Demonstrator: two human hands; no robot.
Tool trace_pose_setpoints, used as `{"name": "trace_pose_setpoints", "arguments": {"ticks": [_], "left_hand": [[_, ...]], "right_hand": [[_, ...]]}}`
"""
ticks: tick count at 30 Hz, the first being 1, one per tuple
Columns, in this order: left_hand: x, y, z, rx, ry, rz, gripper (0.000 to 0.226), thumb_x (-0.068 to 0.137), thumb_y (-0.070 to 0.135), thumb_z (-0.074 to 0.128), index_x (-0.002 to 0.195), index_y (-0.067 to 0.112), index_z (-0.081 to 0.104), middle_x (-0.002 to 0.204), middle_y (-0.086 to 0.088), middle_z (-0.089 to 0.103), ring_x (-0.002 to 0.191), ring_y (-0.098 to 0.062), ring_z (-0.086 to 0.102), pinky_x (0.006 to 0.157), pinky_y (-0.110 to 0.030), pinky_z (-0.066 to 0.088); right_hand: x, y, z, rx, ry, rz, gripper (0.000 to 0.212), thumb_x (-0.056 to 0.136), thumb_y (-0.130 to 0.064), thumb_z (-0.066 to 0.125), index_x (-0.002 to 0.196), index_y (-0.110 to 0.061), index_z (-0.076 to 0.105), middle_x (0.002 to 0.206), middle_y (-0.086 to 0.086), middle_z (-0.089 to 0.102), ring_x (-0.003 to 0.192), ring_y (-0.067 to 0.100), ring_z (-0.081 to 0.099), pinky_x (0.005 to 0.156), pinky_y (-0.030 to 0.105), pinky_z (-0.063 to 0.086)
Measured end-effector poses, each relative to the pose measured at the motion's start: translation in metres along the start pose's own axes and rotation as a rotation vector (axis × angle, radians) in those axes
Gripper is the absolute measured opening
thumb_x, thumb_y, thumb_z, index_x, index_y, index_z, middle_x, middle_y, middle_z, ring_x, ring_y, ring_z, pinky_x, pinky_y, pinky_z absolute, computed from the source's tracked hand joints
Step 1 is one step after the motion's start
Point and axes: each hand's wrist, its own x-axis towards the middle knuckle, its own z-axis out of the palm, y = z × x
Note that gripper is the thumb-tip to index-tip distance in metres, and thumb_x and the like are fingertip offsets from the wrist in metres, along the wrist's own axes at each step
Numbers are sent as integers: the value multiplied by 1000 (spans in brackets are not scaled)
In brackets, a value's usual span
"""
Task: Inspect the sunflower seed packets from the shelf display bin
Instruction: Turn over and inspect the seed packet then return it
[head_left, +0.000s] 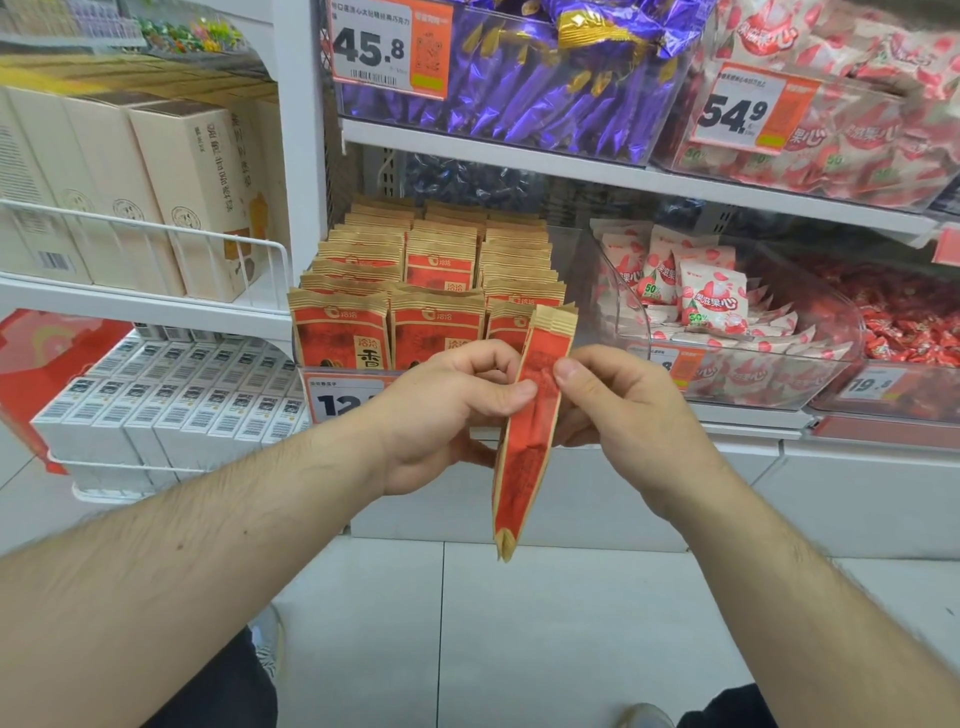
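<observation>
A small stack of red and tan sunflower seed packets (530, 441) stands edge-on to me in front of the shelf, held upright between both hands. My left hand (441, 415) pinches it from the left with thumb and curled fingers. My right hand (618, 410) pinches it from the right, thumb on the red face. Behind them, the clear display bin (582, 244) holds several rows of the same packets (441, 291) standing upright.
A price tag (337, 400) hangs on the bin's front. To the right stand clear bins of white and red candy packs (711, 296) and red sweets (909, 322). Purple sweets (545, 67) fill a bin above. Beige boxes (171, 192) and white boxes (171, 395) sit on wire shelves at left.
</observation>
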Motion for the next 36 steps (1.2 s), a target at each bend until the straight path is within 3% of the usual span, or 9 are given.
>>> {"name": "trace_pose_setpoints", "arguments": {"ticks": [4, 8, 12, 16, 19, 22, 25, 28, 36], "left_hand": [[0, 0, 0, -30, 6, -7, 15, 71, 19, 65, 78, 16, 52, 71, -2, 67, 68, -20, 66, 68, -38, 51], [1, 1, -1, -39, 11, 1, 16, 70, 19, 66, 78, 16, 53, 75, -7, 66, 73, -25, 66, 72, -42, 52], [0, 0, -1, -23, -1, -6, 14, 70, 19, 66, 77, 17, 53, 74, -5, 67, 70, -21, 67, 73, -42, 52], [0, 1, -1, -55, 7, 11, 12, 72, 19, 65, 79, 15, 56, 75, -6, 67, 68, -22, 66, 73, -46, 53], [0, 4, -3, -89, 22, 17, 31, 74, 20, 64, 103, 14, 55, 77, -7, 69, 72, -24, 69, 79, -54, 53], [1, 4, -5, -124, 36, 51, 21, 74, 22, 65, 93, 16, 56, 78, -9, 67, 86, -32, 65, 84, -57, 49], [0, 5, -6, -143, 43, 67, 17, 74, 22, 64, 89, 17, 55, 74, -7, 65, 76, -29, 63, 79, -49, 49], [-1, 7, -7, -146, 26, 80, 20, 74, 21, 64, 92, 16, 55, 70, -6, 66, 65, -22, 66, 75, -45, 51], [-2, 9, -13, -187, -28, 68, 47, 69, 24, 73, 110, 14, 53, 81, -10, 66, 72, -23, 70, 82, -50, 53]], "right_hand": [[1, 0, -6, 7, -35, 54, 7, 94, -14, 63, 97, -18, 68, 78, 12, 71, 60, 19, 66, 70, 43, 54], [0, 1, -10, -2, -85, 63, 28, 78, -21, 75, 106, -18, 69, 97, 17, 72, 66, 20, 70, 73, 46, 59], [0, 2, -12, -9, -122, 60, 27, 86, -8, 73, 112, -13, 68, 102, 18, 70, 68, 21, 70, 80, 53, 57], [0, 3, -14, -40, -187, 82, 50, 67, -21, 77, 115, -26, 64, 111, 11, 67, 81, 22, 72, 78, 48, 59], [-2, 5, -15, -61, -312, 94, 74, 64, -14, 82, 127, -42, 54, 122, 5, 61, 88, 20, 73, 76, 34, 59], [-3, 8, -13, -73, -357, 72, 91, 65, -9, 86, 133, -52, 44, 130, 1, 57, 94, 24, 73, 81, 34, 60], [-4, 10, -10, -48, -382, 61, 103, 68, 3, 84, 141, -52, 37, 131, -5, 57, 91, 31, 73, 77, 34, 60], [-4, 9, -10, -36, -387, 48, 107, 70, 9, 81, 148, -46, 34, 137, -4, 54, 86, 38, 73, 78, 40, 61], [-3, 9, -13, -128, -350, 30, 106, 67, -3, 85, 148, -47, 34, 142, 0, 52, 80, 30, 74, 77, 33, 58]]}}
